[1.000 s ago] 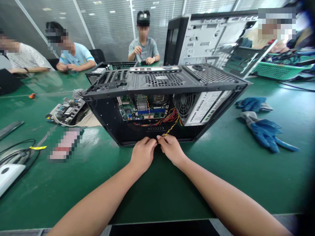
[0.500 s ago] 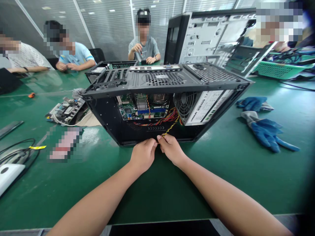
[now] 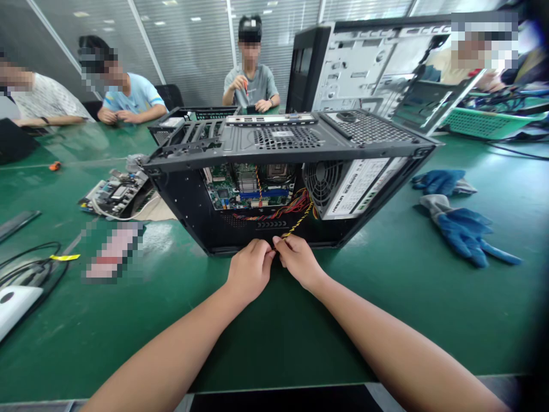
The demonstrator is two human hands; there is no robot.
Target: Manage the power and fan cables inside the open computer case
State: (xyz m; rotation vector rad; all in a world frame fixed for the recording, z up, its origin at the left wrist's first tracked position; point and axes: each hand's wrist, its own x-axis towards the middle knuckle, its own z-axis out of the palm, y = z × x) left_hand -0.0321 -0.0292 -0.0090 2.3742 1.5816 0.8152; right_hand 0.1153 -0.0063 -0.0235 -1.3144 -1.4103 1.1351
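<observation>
An open black computer case (image 3: pixel 283 143) lies on its side on the green table (image 3: pixel 386 297), with the motherboard (image 3: pixel 240 186), a power supply with fan (image 3: pixel 343 186) and red and yellow wires inside. A twisted yellow-black cable (image 3: pixel 298 223) runs out of the case's front opening. My left hand (image 3: pixel 251 269) and my right hand (image 3: pixel 298 260) meet just in front of the case, both with fingers pinched together on the cable's end. What is at the cable's tip is hidden by my fingers.
Blue gloves (image 3: pixel 461 226) lie at the right. A loose circuit board (image 3: pixel 114 194) and black cables (image 3: pixel 30 266) lie at the left, beside a white device (image 3: pixel 12 306). A second upright case (image 3: pixel 364 63) stands behind. Several people sit across the table.
My hands stay pinched on the cable in almost the same spot. The person opposite has shifted a hand slightly.
</observation>
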